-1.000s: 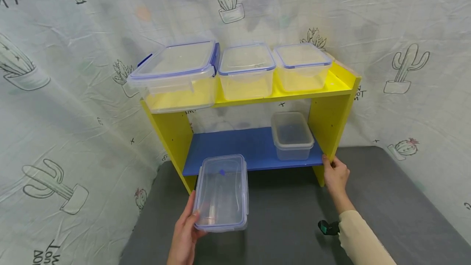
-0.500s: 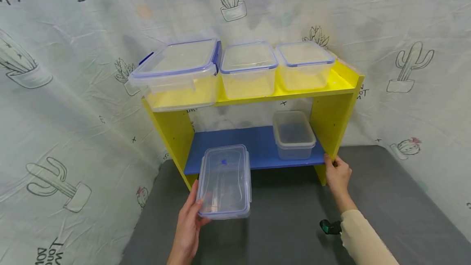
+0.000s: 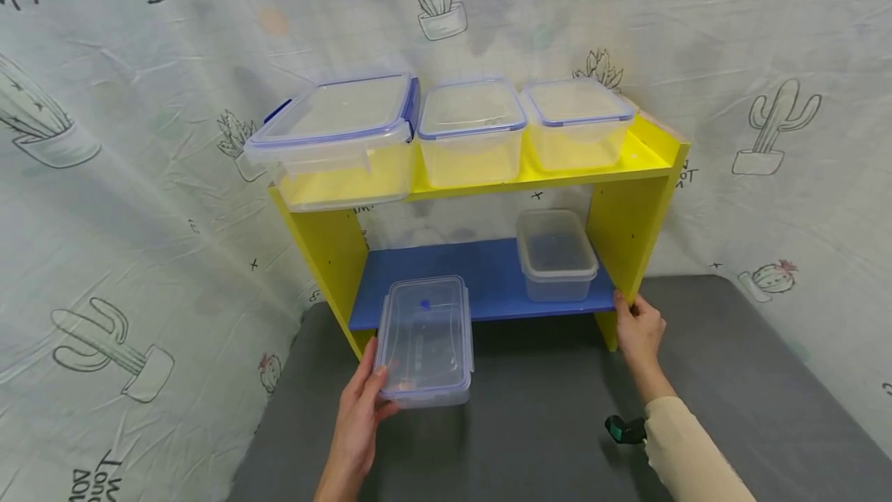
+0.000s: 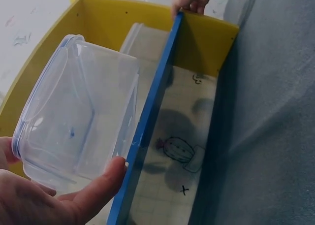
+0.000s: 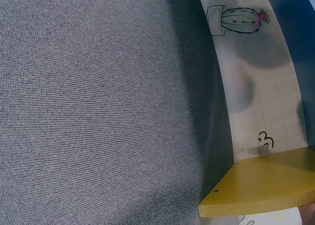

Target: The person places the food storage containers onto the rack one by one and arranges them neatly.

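Observation:
My left hand holds a clear plastic food container with a blue-rimmed lid by its near left corner. It hangs in front of the blue shelf board, tilted, lid side facing me. In the left wrist view the container is beside the blue board's edge; whether they touch I cannot tell. My thumb and fingers span its near end. At the right, my right hand grips the front edge of the yellow side panel, by the blue board's end. Only a sliver of that hand shows in the right wrist view.
Three blue-rimmed containers stand on the yellow top shelf; the large left one overhangs its front edge. A white-lidded container sits at the blue board's right end. A dark device hangs at my right wrist above the grey tabletop.
My left hand has moved the container forward and slightly up toward the shelf, then tipped it a little. My right hand has stayed on the side panel.

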The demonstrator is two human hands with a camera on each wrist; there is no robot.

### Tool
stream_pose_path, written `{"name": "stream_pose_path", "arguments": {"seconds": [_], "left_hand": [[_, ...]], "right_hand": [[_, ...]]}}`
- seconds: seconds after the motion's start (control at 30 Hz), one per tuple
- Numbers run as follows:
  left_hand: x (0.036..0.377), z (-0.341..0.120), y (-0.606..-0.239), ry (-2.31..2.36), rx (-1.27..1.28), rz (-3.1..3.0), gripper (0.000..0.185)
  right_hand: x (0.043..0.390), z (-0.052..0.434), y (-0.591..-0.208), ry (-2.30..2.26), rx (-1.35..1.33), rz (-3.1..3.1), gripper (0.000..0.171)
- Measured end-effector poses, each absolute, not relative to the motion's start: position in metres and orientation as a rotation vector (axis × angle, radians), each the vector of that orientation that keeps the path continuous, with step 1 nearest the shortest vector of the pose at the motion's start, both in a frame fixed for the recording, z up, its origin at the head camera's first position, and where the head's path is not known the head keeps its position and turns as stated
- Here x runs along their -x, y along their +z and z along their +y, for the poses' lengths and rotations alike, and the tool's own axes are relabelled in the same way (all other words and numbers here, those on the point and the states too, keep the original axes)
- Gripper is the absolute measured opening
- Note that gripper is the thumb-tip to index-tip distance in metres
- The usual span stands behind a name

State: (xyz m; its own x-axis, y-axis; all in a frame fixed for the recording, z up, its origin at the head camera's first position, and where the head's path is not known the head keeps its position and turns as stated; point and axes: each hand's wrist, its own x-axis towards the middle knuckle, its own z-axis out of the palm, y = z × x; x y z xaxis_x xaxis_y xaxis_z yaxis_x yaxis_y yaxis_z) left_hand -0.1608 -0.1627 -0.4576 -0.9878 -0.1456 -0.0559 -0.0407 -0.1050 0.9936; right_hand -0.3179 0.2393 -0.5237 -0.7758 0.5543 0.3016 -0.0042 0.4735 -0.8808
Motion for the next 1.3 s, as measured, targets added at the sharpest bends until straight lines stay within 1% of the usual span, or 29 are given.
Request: {"name": "stream_pose_path", "arguments": {"seconds": [0.3, 0.57, 0.73, 1.3], "left_hand": [[0.171, -0.164, -0.456, -2.211, -0.244, -2.094, 0.064], [0.184, -0.162, -0.459, -2.234, -0.238, -2.047, 0.061], [0.191, -0.162, -0.461, -2.235, -0.276, -2.038, 0.059], [0.205, -0.157, -0.461, -2.131, -0.270, -2.083, 0.058]], "right_hand": [[0.317, 0.241, -0.525, 1.294, 0.435, -2.145, 0.033], [0.317, 0.241, -0.525, 1.310, 0.430, -2.143, 0.034], [0.317, 0.239, -0.524, 1.295, 0.435, -2.144, 0.033], [0.318, 0.240, -0.526, 1.316, 0.426, -2.119, 0.032]]}}
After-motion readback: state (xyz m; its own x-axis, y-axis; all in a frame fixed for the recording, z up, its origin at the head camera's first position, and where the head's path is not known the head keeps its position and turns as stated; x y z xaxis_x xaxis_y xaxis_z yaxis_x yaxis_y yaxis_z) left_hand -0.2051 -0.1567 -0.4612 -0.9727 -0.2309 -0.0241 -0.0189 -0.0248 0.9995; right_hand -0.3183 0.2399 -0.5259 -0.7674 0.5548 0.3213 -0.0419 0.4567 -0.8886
